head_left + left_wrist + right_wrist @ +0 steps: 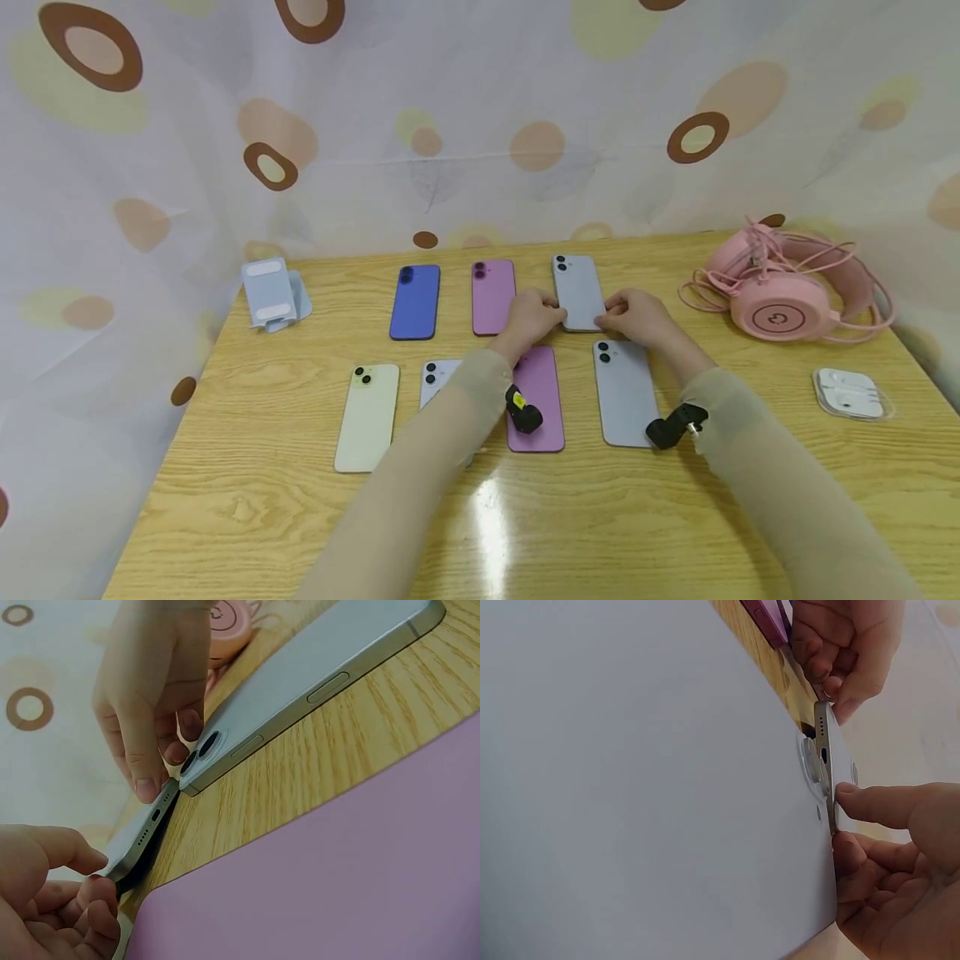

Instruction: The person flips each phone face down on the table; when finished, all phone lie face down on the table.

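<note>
Both hands meet at the near end of a grey-blue phone lying back-up at the right of the back row. My left hand pinches its near left corner and my right hand pinches the near right corner. In the left wrist view my left hand's fingers grip the grey-blue phone's bottom edge, with the right hand's fingertips at the other corner. The right wrist view has the grey-blue phone's edge between my right hand's thumb and the left hand.
Other phones lie back-up: blue and pink behind, pale yellow, a white one half under my left sleeve, purple and grey-blue in front. A phone stand, pink headset and earbud case sit at the sides.
</note>
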{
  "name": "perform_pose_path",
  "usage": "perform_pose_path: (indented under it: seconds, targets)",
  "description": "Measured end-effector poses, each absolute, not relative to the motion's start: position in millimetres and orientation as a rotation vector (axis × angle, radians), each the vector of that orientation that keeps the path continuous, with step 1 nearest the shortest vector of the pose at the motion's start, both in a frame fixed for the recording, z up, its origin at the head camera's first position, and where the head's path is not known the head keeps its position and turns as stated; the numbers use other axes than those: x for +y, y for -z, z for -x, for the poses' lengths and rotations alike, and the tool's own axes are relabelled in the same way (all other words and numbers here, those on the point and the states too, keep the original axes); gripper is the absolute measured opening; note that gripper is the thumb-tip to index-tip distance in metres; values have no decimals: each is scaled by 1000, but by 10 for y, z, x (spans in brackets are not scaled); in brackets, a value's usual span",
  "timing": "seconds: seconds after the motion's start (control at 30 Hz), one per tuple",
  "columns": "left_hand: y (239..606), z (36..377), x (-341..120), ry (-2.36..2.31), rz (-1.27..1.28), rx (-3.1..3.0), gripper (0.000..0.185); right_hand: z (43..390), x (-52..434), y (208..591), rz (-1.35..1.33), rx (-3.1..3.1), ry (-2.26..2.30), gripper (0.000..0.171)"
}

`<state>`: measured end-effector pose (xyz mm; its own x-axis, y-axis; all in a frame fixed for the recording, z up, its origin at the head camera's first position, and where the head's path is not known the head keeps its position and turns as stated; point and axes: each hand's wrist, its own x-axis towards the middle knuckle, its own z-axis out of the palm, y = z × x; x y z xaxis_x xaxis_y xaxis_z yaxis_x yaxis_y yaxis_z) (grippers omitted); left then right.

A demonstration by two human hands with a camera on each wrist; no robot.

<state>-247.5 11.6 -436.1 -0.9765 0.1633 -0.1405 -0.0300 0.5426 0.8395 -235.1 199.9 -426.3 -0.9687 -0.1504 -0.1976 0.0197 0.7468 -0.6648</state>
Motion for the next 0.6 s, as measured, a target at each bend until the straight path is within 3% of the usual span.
perform_pose_path:
  seconds: [0.13, 0.3, 0.43, 0.53, 0.6]
  targets:
    - [4346, 2465, 117, -1361, -152, 2591, 9, 2347, 2009, 4257, 101, 2716, 1036, 43]
    - [4329, 2467, 106, -1319, -216, 2583, 30, 2334, 2013, 4245, 103, 2709, 1038, 43]
    - [4275, 2426, 9, -1343, -252, 2541, 11, 2289, 2015, 4222, 122, 2703, 1037, 44]
    - [4160, 2363, -162, -1324, -296, 2540, 37, 2219, 2037, 4171, 164, 2736, 1010, 44]
    - [4058, 2313, -331, -1287, -343, 2564, 43, 2158, 2065, 4121, 210, 2767, 988, 44]
